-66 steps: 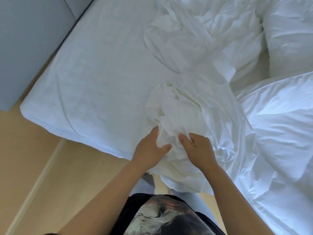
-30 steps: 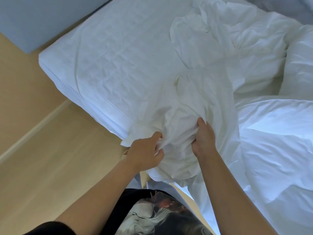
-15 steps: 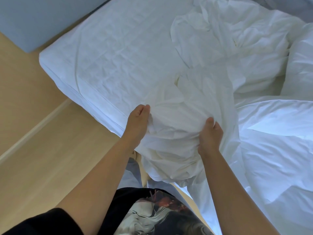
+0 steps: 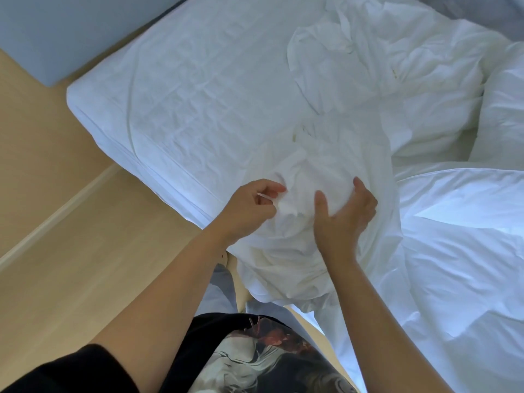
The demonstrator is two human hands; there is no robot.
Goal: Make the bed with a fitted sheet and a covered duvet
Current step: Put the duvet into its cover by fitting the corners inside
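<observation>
- A person stands at the near edge of a bed, looking down at both bare hands.
- A bunched white cloth lies heaped on the near edge of the mattress and spills over the side toward the floor. Whether it is the fitted sheet or the duvet cover cannot be told.
- The left hand pinches a small fold of the cloth between thumb and curled fingers, probably hunting for a hem or corner.
- The right hand rests on the heap just beside it, fingers wide and straight, likely steadying the bundle while the other hand sorts it.
- A puffy white duvet lies pushed to the right, probably to keep the working area free.
- The far side of the mattress lies flat and lightly creased.
</observation>
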